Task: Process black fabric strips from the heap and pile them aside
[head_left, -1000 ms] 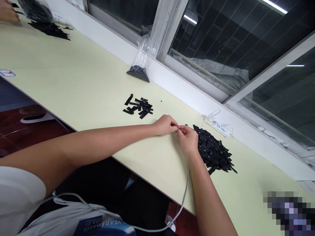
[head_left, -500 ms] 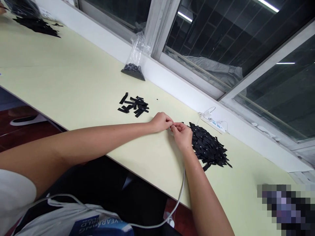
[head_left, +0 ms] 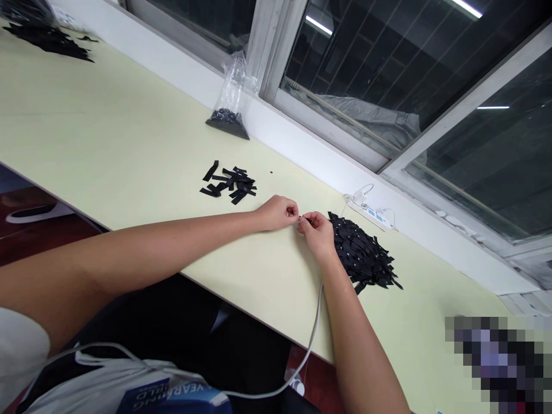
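Note:
Over the table, my left hand (head_left: 278, 213) and my right hand (head_left: 319, 233) meet almost fingertip to fingertip. A bit of black strip (head_left: 307, 219) shows between the thumb and fingers of my right hand. My left hand is pinched closed just beside it; whatever sits in its fingertips is too small to make out. Close to my right hand lies a big heap of black strips (head_left: 364, 256), some with small shiny dots. A smaller, looser group of black strips (head_left: 235, 183) lies beyond my left forearm.
A clear plastic bag (head_left: 230, 109) with small black pieces stands against the wall ledge. A white power strip (head_left: 371, 214) sits by the window. More black strips (head_left: 47, 41) lie at the far left. A pale cable (head_left: 318, 313) runs over the table's front edge. A tiny dark piece (head_left: 271, 172) lies alone.
My fingertips have drawn slightly apart, and the black strip in my right hand shows more. The whole view has shifted a little; the two groups of strips look unchanged.

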Available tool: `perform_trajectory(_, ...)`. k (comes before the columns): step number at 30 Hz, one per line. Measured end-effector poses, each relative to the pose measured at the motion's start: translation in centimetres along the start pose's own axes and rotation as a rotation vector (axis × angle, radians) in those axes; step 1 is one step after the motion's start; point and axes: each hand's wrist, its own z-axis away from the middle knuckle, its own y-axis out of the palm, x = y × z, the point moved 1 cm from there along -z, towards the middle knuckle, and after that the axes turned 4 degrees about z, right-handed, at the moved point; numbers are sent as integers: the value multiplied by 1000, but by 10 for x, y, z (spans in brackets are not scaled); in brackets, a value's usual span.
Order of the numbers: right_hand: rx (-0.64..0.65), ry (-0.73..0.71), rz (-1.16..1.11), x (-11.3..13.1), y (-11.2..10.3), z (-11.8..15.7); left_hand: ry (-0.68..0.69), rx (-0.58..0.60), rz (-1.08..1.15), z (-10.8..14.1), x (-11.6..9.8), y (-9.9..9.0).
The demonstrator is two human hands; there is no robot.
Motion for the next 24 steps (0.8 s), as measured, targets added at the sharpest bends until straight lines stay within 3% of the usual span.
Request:
perform_trajectory(7, 14, -7, 144, -1, -5, -1, -30, 39, 28, -2, 5, -1)
perform_trajectory(15, 60, -132, 474, 7, -10, 2, -54, 92, -34, -3, 10, -5)
perform_trajectory(24, 90, -182, 570, 9, -9, 6, -40, 127, -99, -1, 4, -12)
